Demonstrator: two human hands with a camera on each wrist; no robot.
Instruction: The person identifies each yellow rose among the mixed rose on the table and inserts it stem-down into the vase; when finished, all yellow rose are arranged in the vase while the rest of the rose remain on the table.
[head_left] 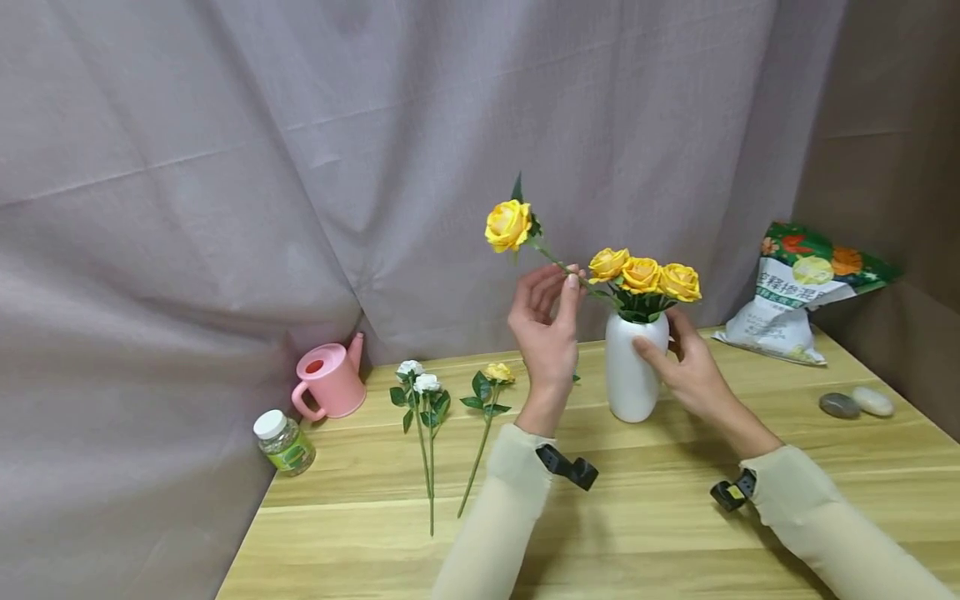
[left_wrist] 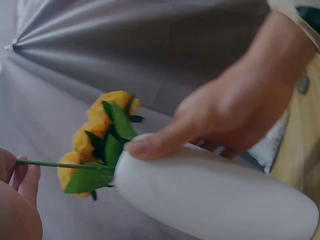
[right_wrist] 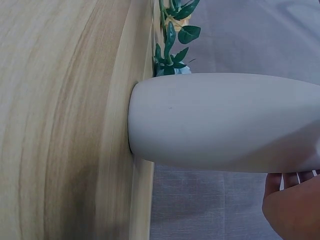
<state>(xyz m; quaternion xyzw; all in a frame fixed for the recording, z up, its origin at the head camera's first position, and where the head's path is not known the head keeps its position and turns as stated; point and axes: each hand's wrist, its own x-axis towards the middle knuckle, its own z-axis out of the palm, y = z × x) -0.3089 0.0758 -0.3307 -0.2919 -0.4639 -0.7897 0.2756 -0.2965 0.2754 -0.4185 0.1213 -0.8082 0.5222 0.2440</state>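
Note:
My left hand (head_left: 546, 321) pinches the green stem of a yellow rose (head_left: 508, 226) between thumb and fingers. The bloom tilts up and to the left, while the stem's lower end reaches the mouth of a white vase (head_left: 628, 375). Several yellow roses (head_left: 641, 275) stand bunched in that vase, their leaves at its rim. Around the vase's upper right side my right hand (head_left: 693, 371) is curled, thumb on the front, as the left wrist view also shows at the thumb (left_wrist: 145, 146). In the right wrist view the vase (right_wrist: 220, 122) stands upright on the table, its base touching the wood.
Two white roses (head_left: 427, 383) and a yellow rose (head_left: 498, 373) lie on the wooden table (head_left: 360, 542). At the left are a pink watering can (head_left: 337, 387) and a lidded jar (head_left: 288, 450). A printed bag (head_left: 780, 308) and two stones (head_left: 840, 405) sit at the right.

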